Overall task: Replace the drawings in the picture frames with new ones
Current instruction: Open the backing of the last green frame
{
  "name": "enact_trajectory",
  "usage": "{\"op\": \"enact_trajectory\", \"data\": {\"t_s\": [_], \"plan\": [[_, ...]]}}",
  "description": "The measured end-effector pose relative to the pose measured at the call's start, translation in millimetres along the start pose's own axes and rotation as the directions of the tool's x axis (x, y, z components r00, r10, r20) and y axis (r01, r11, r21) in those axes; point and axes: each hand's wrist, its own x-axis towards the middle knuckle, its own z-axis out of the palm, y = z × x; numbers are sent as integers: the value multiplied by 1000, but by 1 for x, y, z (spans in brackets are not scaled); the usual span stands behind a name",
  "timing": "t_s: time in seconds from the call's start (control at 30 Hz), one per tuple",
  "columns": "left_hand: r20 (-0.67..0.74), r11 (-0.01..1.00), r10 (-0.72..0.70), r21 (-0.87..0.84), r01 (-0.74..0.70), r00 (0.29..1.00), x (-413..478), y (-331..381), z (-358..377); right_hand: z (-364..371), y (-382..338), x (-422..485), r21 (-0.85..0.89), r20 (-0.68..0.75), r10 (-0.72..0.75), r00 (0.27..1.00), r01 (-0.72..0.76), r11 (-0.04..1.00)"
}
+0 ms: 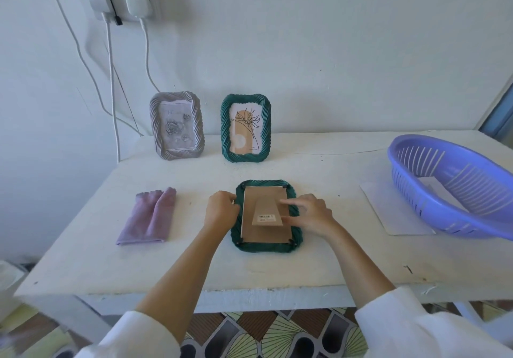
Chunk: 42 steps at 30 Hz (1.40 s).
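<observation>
A dark green picture frame (265, 246) lies face down on the white table (194, 263), its brown cardboard back (263, 232) with a folded stand facing up. My left hand (220, 210) grips the frame's left edge. My right hand (311, 213) rests on the right edge, fingers spread over the cardboard back. Two more frames stand against the wall: a grey one (177, 126) with a rose drawing and a green one (246, 127) with a line-drawn flower.
A folded lilac cloth (148, 219) lies left of the hands. A purple plastic basket (455, 185) sits at the right, partly on a white sheet of paper (388, 210). Cables (111, 85) hang from a wall socket at the back left.
</observation>
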Motion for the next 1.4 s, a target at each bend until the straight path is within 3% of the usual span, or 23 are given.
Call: {"op": "enact_trajectory", "data": {"t_s": [0.13, 0.27, 0.33, 0.47, 0.6, 0.73, 0.83, 0.93, 1.23, 1.4], "plan": [[19, 1000, -16, -10, 17, 1000, 2, 0, -2, -1, 4, 4, -33, 20, 23, 1000, -23, 999], [-53, 999, 14, -35, -16, 999, 4, 1, -4, -9, -3, 5, 258, 16, 14, 1000, -18, 966], [-23, 996, 67, -59, -68, 998, 6, 3, -2, -9, -9, 5, 301, 36, 20, 999, -30, 953], [176, 988, 153, -18, -152, 972, 8, 0, 1, -3, -8, 7, 26, 83, 17, 996, -20, 999], [299, 975, 174, 85, -208, 938, 10, -10, 3, -1, -4, 7, -70, 104, 5, 995, 2, 998], [204, 973, 227, -4, -231, 952, 19, -11, 0, -9, -5, 14, 64, 118, 19, 993, -27, 998], [52, 967, 254, -29, -253, 966, 32, -11, -8, -17, -4, 26, 222, -65, 53, 997, -37, 974], [-14, 971, 238, -1, -238, 971, 47, -9, -10, -20, -5, 40, 163, -175, 40, 984, -12, 987], [65, 945, 289, 141, -296, 955, 68, -9, -2, -20, -4, 69, 3, -106, -59, 993, 59, 998], [121, 936, 312, 134, -327, 943, 77, -11, -5, -24, -5, 76, -65, -74, -69, 995, 64, 996]]}}
